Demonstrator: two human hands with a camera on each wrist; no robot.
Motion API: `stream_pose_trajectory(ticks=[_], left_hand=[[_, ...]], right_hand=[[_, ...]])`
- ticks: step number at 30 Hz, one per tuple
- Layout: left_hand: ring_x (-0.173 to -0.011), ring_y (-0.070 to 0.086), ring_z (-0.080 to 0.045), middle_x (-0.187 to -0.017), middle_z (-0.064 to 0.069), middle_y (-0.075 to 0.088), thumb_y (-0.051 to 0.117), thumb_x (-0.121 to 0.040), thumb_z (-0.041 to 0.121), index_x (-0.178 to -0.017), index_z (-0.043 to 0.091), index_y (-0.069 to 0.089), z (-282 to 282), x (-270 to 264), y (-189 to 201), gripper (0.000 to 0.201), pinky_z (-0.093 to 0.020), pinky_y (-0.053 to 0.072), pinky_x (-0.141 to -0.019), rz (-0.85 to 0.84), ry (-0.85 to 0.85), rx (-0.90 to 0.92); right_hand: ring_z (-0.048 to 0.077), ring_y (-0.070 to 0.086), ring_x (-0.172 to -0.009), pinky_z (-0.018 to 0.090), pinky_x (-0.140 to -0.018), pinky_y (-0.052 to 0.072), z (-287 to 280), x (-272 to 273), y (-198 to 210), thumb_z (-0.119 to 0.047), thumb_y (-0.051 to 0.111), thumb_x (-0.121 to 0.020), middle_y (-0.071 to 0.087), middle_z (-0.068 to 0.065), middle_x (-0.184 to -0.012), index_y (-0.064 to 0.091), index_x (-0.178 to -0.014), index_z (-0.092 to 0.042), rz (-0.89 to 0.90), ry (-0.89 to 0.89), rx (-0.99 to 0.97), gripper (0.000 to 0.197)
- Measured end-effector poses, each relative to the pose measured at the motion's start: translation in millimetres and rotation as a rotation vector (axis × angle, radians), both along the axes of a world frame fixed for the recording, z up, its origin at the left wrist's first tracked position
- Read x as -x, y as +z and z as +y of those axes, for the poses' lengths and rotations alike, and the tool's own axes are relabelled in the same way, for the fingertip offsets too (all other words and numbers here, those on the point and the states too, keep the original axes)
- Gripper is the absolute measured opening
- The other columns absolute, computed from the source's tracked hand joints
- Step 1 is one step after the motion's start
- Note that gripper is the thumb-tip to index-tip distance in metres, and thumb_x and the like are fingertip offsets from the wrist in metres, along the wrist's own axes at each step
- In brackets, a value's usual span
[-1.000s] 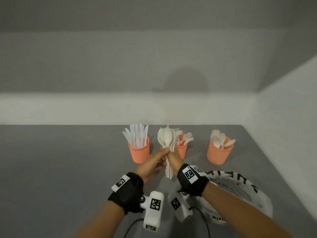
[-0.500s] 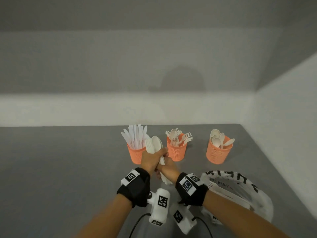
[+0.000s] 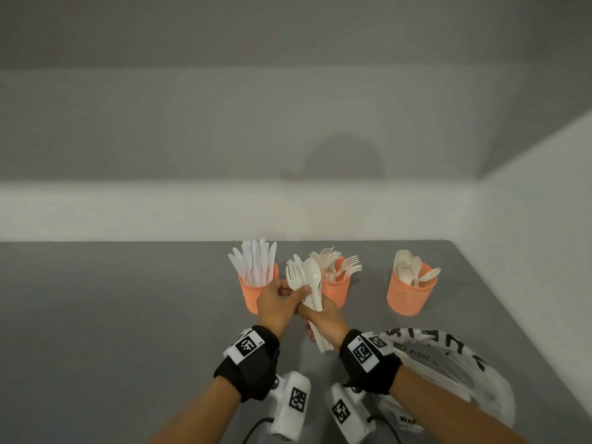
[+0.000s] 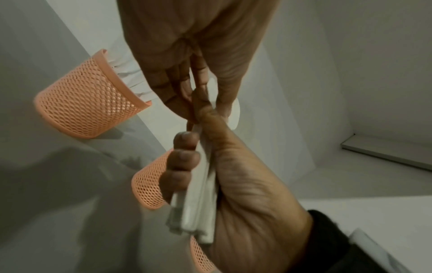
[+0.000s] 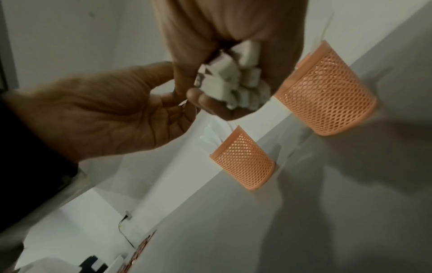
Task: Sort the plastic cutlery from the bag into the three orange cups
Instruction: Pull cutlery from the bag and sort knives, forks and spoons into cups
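My right hand (image 3: 317, 317) grips a bundle of white plastic cutlery (image 3: 309, 278) by the handles, with fork and spoon heads pointing up. The handle ends (image 5: 233, 81) stick out of its fist. My left hand (image 3: 296, 291) pinches a piece in the bundle just above the right fist, which the left wrist view shows at the left hand's fingertips (image 4: 198, 96). Three orange mesh cups stand behind. The left cup (image 3: 256, 294) holds knives, the middle cup (image 3: 338, 288) forks, and the right cup (image 3: 410, 294) spoons. The bundle is held between the left and middle cups.
The white plastic bag (image 3: 455, 370) with black lettering lies on the grey table (image 3: 128, 315) under my right forearm. White walls stand behind the cups and along the table's right edge. The left half of the table is bare.
Both hands dipped left towards the knife cup with the bundle, then came back right. The bundle now stands more upright between the left and middle cups.
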State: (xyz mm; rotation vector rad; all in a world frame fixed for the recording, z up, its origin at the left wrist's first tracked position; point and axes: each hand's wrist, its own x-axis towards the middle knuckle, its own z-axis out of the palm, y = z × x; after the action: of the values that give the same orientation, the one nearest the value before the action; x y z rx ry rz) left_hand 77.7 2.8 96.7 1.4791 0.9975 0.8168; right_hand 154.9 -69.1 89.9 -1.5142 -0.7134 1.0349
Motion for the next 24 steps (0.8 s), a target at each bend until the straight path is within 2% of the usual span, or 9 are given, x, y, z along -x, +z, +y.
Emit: stream_pose_trajectory(ticks=[5, 8, 10, 13, 16, 17, 19, 21, 24], left_hand=[[-0.068, 0.057, -0.016, -0.077, -0.004, 0.058, 0.071, -0.078, 0.028, -0.084, 0.013, 0.054, -6.5, 0.5, 13.3, 0.023, -0.025, 0.049, -0.061, -0.095, -0.075, -0.003], [-0.087, 0.055, -0.017, -0.090, 0.002, 0.053, 0.069, -0.079, 0.031, -0.102, 0.017, 0.047, -4.4, 2.4, 20.1, 0.035, -0.030, 0.048, -0.079, -0.167, -0.052, 0.096], [-0.094, 0.058, -0.014, -0.097, 0.005, 0.057, 0.066, -0.082, 0.030, -0.108, 0.021, 0.044, -5.2, 5.4, 24.3, 0.035, -0.026, 0.050, -0.080, -0.179, -0.231, 0.235], [-0.085, 0.066, -0.016, -0.093, -0.006, 0.069, 0.068, -0.079, 0.028, -0.109, 0.005, 0.057, -9.0, 9.4, 28.1, 0.040, -0.022, 0.055, -0.064, -0.292, -0.422, 0.439], [-0.077, 0.068, -0.023, -0.090, -0.019, 0.067, 0.062, -0.085, 0.014, -0.098, 0.002, 0.060, -9.7, 5.2, 29.3, 0.018, -0.021, 0.052, -0.049, -0.226, -0.313, 0.354], [-0.076, 0.067, -0.025, -0.087, -0.019, 0.067, 0.061, -0.085, 0.012, -0.097, 0.002, 0.060, -7.4, 1.5, 26.8, 0.015, -0.023, 0.053, -0.051, -0.182, -0.238, 0.305], [-0.084, 0.067, -0.030, -0.092, -0.018, 0.068, 0.063, -0.083, 0.012, -0.106, 0.001, 0.059, -1.5, -4.8, 19.1, 0.026, -0.039, 0.058, -0.074, -0.123, -0.090, 0.199], [-0.095, 0.066, -0.032, -0.100, -0.017, 0.068, 0.065, -0.081, 0.014, -0.111, 0.004, 0.058, -2.7, -7.6, 18.1, 0.032, -0.048, 0.052, -0.090, -0.076, -0.011, 0.117], [-0.096, 0.063, -0.023, -0.097, -0.005, 0.066, 0.066, -0.084, 0.022, -0.111, 0.005, 0.056, -8.7, -8.5, 24.8, 0.034, -0.031, 0.052, -0.084, -0.017, -0.093, 0.034]], right_hand=[[0.004, 0.030, -0.030, 0.016, -0.033, 0.028, -6.7, -13.9, 0.2, -0.015, 0.051, -0.092, 0.035, -0.008, -0.040, 0.052, -0.087, -0.016, 0.397, 0.093, 0.052, 0.005], [0.003, 0.031, -0.029, 0.016, -0.038, 0.036, -12.3, -19.2, 5.2, -0.026, 0.053, -0.090, 0.033, -0.008, -0.036, 0.050, -0.079, -0.023, 0.531, 0.216, 0.059, 0.012], [0.003, 0.034, -0.030, 0.017, -0.043, 0.041, -15.1, -18.6, 8.3, -0.032, 0.057, -0.084, 0.034, -0.008, -0.034, 0.053, -0.069, -0.024, 0.576, 0.328, 0.063, 0.018], [0.002, 0.036, -0.032, 0.017, -0.045, 0.041, -18.1, -12.5, 10.9, -0.034, 0.059, -0.071, 0.036, -0.009, -0.033, 0.062, -0.059, -0.024, 0.566, 0.502, 0.101, 0.016], [0.005, 0.043, -0.036, 0.018, -0.046, 0.042, -18.5, -6.4, 15.0, -0.031, 0.058, -0.074, 0.045, -0.008, -0.040, 0.060, -0.069, -0.017, 0.471, 0.493, 0.135, 0.015], [0.007, 0.047, -0.039, 0.019, -0.048, 0.045, -17.3, -4.7, 15.3, -0.026, 0.057, -0.080, 0.050, -0.005, -0.044, 0.059, -0.074, -0.014, 0.385, 0.433, 0.147, 0.014], [0.010, 0.055, -0.045, 0.022, -0.053, 0.050, -13.4, -0.5, 14.4, -0.012, 0.055, -0.088, 0.058, 0.002, -0.053, 0.059, -0.080, -0.010, 0.175, 0.294, 0.120, 0.009], [0.010, 0.054, -0.043, 0.022, -0.051, 0.050, -10.4, 3.4, 11.3, -0.006, 0.057, -0.087, 0.056, 0.004, -0.054, 0.057, -0.079, -0.010, 0.051, 0.206, 0.075, 0.008], [0.008, 0.037, -0.034, 0.020, -0.040, 0.039, -10.1, 3.3, 6.9, -0.012, 0.052, -0.090, 0.040, -0.004, -0.042, 0.050, -0.078, -0.014, 0.203, 0.168, 0.067, 0.013]])
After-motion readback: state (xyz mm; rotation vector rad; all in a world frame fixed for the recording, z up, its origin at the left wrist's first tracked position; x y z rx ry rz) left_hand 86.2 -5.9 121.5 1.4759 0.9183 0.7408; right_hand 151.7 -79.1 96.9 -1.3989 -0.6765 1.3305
